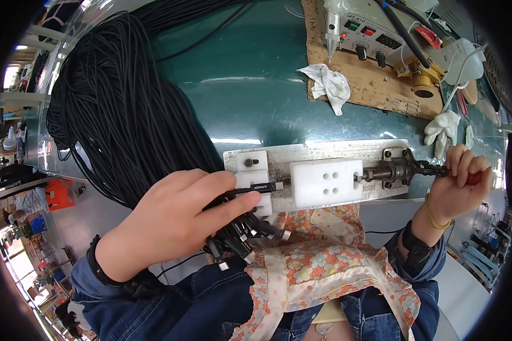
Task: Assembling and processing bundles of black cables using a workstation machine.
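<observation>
My left hand [185, 213] is closed round a bunch of black cables, and their plug ends [233, 241] hang below the fingers. Between thumb and fingers one black USB cable plug [261, 187] points right, its metal tip close to a white plastic block [327, 181] with several small holes. This block sits on a metal base plate [313, 152], with a smaller white block [259, 161] at the plate's left end. At the right, my right hand [466, 173] grips the red handle [475, 179] of a toggle clamp [401, 169], whose rod reaches the white block.
A big coil of black cable [114, 108] covers the table's left. At the back right, a control box [375, 37] and a nozzle [332, 40] stand on cardboard [370, 94]. A crumpled white cloth [329, 85] and a white glove [442, 129] lie nearby.
</observation>
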Available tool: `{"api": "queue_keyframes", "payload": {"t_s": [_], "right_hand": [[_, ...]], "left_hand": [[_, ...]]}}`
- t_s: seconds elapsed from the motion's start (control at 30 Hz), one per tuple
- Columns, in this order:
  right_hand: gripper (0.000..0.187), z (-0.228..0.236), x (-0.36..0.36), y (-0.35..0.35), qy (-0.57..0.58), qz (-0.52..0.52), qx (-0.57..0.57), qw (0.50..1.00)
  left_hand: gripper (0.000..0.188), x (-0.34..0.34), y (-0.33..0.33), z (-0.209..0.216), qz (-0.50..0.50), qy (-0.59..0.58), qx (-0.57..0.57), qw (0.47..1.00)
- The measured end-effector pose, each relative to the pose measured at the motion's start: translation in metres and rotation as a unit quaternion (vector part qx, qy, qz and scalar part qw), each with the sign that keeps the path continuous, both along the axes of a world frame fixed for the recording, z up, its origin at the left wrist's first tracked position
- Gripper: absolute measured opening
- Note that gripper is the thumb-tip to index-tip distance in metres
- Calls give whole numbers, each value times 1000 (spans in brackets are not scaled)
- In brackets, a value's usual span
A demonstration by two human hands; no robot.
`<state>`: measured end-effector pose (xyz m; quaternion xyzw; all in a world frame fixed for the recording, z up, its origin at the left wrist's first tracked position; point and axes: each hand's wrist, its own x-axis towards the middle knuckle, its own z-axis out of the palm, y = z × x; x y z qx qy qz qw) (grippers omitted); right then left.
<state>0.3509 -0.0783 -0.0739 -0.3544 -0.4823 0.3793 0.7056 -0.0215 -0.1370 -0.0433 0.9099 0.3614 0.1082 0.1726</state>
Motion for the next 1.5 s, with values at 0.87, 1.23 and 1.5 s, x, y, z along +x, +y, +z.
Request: {"api": "queue_keyframes", "payload": {"t_s": [0.87, 1.23, 1.5], "right_hand": [[35, -4, -23, -10, -342, 37, 93, 934], [36, -9, -8, -6, -156, 42, 46, 986], [32, 2, -28, -6, -294, 41, 122, 947]], "left_hand": [[39, -17, -2, 17, -10, -25, 73, 997], [27, 5, 7, -10, -23, -177, 53, 982], [36, -6, -5, 4, 6, 4, 22, 1000]]}}
